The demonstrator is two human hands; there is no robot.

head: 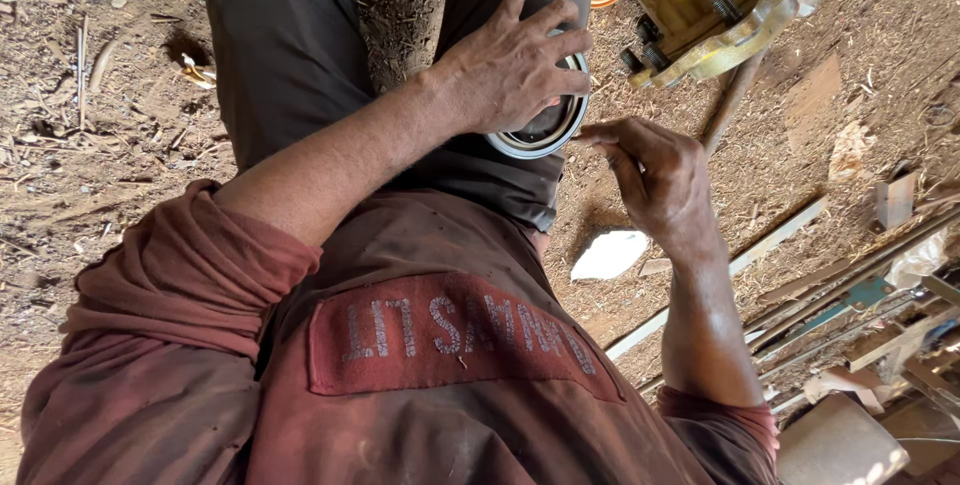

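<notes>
A shiny metal ring [545,135], matt dusty cloth trousers [290,35], glossy yellow metal machine part [700,5], rough sawdust-strewn ground [80,125]

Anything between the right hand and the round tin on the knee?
Head view: nothing. Right hand fingertips sit just off the round tin rim, narrow gap; left hand covers the tin.

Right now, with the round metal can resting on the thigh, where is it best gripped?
By the rim of the round metal can, hand spanning it from above. It lies face-up, and the left hand already covers its far side; the right hand is near the rim.

Left hand [515,70] grips a round tin [548,130]; right hand [655,175] beside it.
</notes>
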